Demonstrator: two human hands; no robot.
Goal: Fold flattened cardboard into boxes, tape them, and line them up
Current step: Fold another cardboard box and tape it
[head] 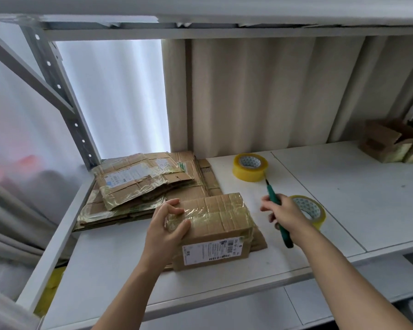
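Note:
A folded cardboard box [218,225] with clear tape across its top and a white shipping label on its front face stands on the white shelf [119,265]. My left hand [166,225] grips the box's left end, fingers curled over the taped top. My right hand [285,216] holds a green-handled knife [280,216], its tip pointing toward the far tape roll [250,166]. A second yellowish tape roll [311,210] lies just behind my right hand, partly hidden by it. A stack of flattened cardboard [141,186] lies at the shelf's back left.
Several folded boxes [393,144] stand at the shelf's far right. A grey perforated upright [65,101] rises at the left. Curtains hang behind the shelf. A flat cardboard piece [259,239] sticks out from under the box's right side.

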